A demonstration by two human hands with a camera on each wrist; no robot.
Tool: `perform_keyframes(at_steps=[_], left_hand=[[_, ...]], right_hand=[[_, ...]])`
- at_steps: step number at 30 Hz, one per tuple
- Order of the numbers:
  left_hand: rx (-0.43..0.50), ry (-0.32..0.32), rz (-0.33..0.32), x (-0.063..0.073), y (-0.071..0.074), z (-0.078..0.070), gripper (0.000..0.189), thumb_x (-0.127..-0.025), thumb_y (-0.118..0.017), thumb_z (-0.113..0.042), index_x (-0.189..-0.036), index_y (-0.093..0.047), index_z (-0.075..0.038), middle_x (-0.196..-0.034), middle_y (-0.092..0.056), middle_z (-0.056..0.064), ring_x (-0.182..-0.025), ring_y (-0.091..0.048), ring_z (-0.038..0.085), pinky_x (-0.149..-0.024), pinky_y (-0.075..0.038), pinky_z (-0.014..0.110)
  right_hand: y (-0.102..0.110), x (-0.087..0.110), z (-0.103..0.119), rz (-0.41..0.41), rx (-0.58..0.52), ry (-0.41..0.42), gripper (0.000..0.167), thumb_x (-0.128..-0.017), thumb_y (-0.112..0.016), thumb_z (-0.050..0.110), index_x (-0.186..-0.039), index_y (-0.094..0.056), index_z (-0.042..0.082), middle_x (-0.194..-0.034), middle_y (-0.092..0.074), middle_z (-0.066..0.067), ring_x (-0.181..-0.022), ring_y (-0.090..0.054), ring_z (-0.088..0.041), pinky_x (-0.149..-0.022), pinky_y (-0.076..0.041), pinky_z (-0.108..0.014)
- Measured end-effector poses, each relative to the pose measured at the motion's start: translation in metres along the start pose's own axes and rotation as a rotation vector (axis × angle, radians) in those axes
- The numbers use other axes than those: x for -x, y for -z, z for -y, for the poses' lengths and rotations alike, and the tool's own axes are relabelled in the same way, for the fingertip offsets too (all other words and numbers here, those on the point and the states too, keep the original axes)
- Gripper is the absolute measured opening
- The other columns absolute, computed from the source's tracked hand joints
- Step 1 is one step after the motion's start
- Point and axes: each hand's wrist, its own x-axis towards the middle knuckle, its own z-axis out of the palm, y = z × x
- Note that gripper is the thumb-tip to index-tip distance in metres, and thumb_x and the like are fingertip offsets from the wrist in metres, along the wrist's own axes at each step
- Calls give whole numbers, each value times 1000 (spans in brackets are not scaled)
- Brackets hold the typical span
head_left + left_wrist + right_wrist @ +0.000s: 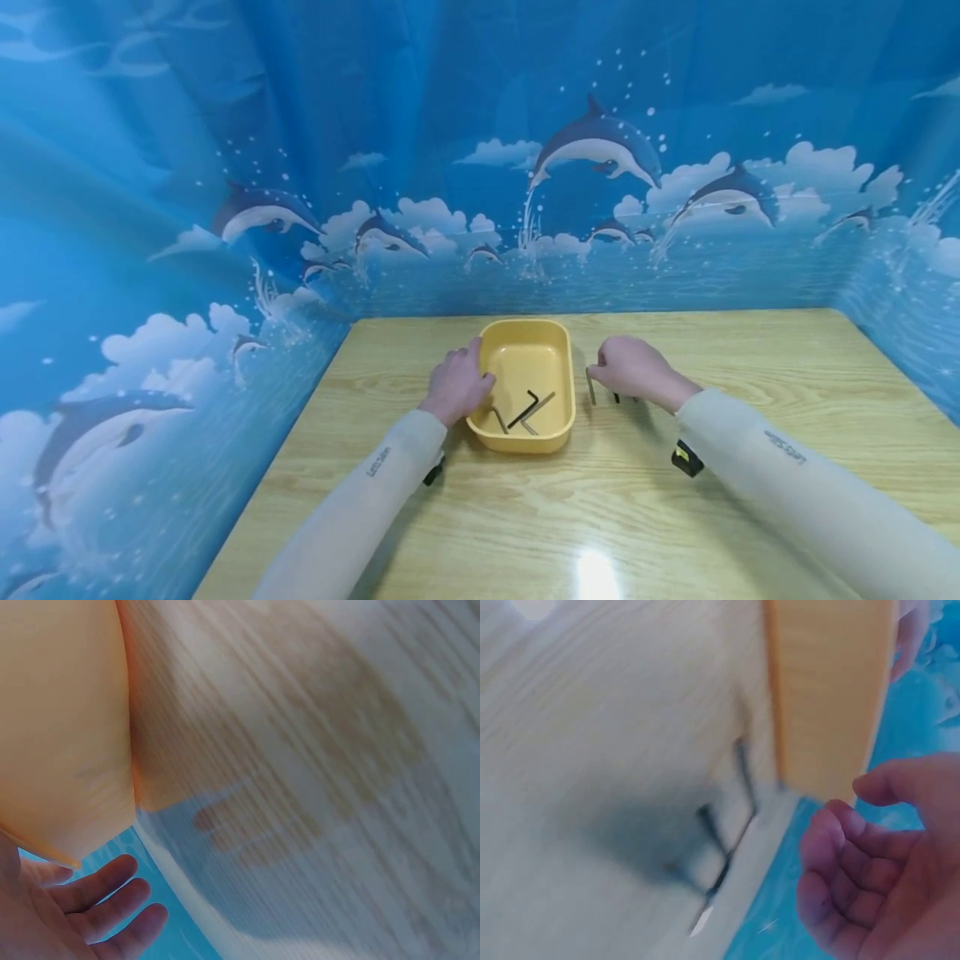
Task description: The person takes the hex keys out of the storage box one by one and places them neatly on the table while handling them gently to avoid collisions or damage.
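The left grip (pixel 457 385) grasps the left rim of the yellow tray (pixel 525 367) at the centre of the frame, thumb over the edge. The right grip (pixel 636 368), right of centre, is released, fingers loosely curled, beside L-shaped keys (pixel 590 388) on the desk (pixel 480 517). One black key (pixel 522 410) and two grey ones lie low in the tray.

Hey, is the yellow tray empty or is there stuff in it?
Not empty: in the head view, three hex keys, one of them black, lie inside the tray, toward its near end.
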Motion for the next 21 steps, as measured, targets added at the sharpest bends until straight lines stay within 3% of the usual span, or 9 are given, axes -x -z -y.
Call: perform_keyframes(at_steps=[7,14,21], left_hand=[[12,-9,-4,-1,-3,0,69,-96,-58,-35,-156,-33,-12,-135,-59,19,-123,-57,36,-98,-52,53],[16,-7,-8,0,-3,-1,68,-96,-58,-35,-156,-33,-12,-135,-60,19,-123,-58,36,-97,-52,53],[15,3,-1,2,0,0,70,-96,-58,-36,-156,-32,-12,-137,-59,18,-123,-57,36,-98,-52,53]], right_hand=[[5,-11,38,82,-7,79,44,-95,-61,23,-55,-42,20,-49,-31,7,-44,-26,-10,-46,-30,-25],[8,-30,65,104,78,146,45,-91,-60,18,-52,-36,20,-50,-23,6,-47,-17,-11,-48,-22,-26],[3,-49,86,238,101,108,36,-92,-61,16,-58,-49,18,-49,-46,3,-44,-44,-12,-46,-37,-26]])
